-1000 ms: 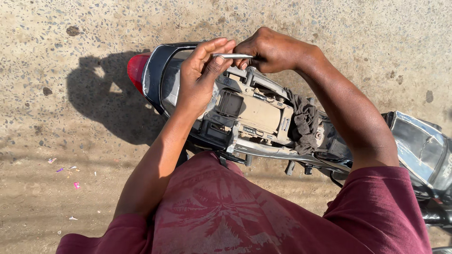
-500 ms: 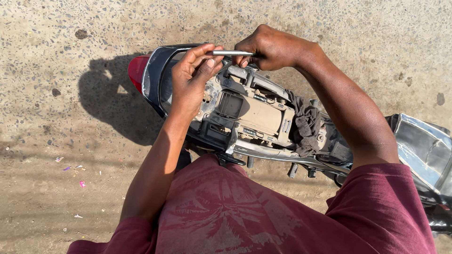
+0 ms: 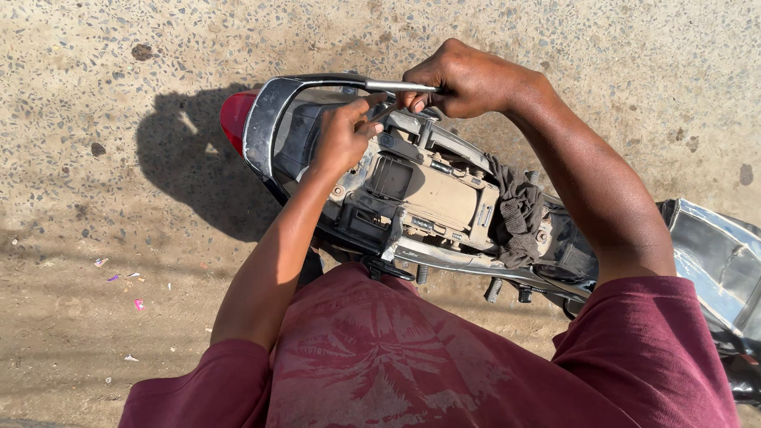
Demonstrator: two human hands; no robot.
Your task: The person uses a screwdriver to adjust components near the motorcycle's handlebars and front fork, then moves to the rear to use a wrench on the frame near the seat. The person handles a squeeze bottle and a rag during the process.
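My right hand [image 3: 468,79] was closed tight around the grip end of a slim metal tool [image 3: 396,86], its shaft pointing out toward the grab rail [image 3: 265,119] at the tail of the motorcycle. Compared with the second before, the shaft had dropped lower and lay nearly level, and my left hand [image 3: 342,136] had slid down off it: where its fingers had been curled up against the shaft, they now pinched at the tip end, down on the grey frame [image 3: 412,131] just under my right fist, holding nothing else that I could make out. What the tip sat in was hidden by my fingers. I judged that the tool had been seated on a fastener and that my left hand was only steadying it there. The seat was off, so the dusty tan tray [image 3: 448,198] and a dark rag [image 3: 515,210] lay exposed beside the work, with the red tail lamp [image 3: 235,119] beyond the rail over the concrete ground [image 3: 119,238].
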